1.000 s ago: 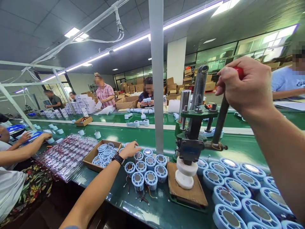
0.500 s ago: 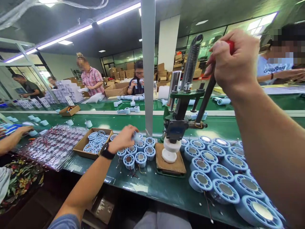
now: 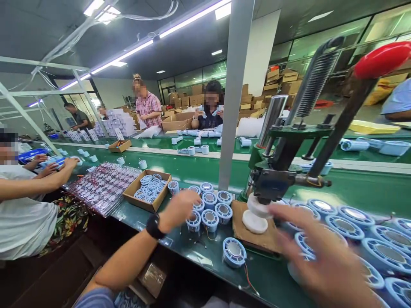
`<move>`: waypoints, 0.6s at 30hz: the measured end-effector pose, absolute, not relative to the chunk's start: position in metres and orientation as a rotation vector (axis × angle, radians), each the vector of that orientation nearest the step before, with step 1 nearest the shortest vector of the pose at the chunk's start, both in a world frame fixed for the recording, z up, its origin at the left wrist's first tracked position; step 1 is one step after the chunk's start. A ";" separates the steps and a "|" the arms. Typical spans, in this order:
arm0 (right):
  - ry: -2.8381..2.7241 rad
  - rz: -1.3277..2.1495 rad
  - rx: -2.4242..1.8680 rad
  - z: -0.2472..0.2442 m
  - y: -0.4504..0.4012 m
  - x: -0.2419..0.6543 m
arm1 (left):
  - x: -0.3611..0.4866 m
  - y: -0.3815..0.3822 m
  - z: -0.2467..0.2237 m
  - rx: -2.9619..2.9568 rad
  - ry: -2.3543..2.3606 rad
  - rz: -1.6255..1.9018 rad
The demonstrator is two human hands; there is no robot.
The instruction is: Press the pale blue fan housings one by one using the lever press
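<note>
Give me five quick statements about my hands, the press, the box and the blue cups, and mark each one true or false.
1. Your right hand grips the red knob. False: it is off the knob, lower down.
2. A black wristband is on your left wrist. True.
3. The box holds blue rings. True.
4. The press stands left of the box. False: it stands to the right.
5. One blue cup stands apart from the others. True.

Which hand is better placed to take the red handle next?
Probably the right hand: it is nearer the red handle; the left hand is on the other side of the press, by blue round parts.
</note>
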State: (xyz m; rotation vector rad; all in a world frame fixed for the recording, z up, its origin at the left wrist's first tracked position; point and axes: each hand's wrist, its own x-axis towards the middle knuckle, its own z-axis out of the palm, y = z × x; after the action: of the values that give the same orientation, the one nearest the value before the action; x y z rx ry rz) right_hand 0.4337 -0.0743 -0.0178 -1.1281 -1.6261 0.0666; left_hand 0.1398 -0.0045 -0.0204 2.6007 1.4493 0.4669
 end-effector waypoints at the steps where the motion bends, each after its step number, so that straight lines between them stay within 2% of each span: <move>1: -1.738 0.107 -1.059 -0.051 -0.083 0.417 | 0.114 0.009 -0.014 2.436 1.811 0.461; 4: -1.914 0.115 -1.035 -0.130 -0.092 0.378 | 0.044 0.045 -0.002 2.251 2.126 0.379; 7: -1.918 0.076 -1.078 -0.164 -0.090 0.366 | 0.003 0.063 -0.003 2.189 2.212 0.288; 13: -1.906 0.184 -1.080 -0.160 -0.103 0.378 | -0.009 0.067 -0.014 2.184 2.291 0.393; 18: -1.871 0.284 -1.124 -0.160 -0.117 0.382 | 0.028 0.048 -0.011 2.136 2.298 0.746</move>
State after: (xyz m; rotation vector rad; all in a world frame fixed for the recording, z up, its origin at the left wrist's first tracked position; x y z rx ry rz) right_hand 0.3821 -0.1174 -0.1598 -1.1242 -1.8706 0.2836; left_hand 0.0279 0.0477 -0.0107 2.1363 2.2978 0.7460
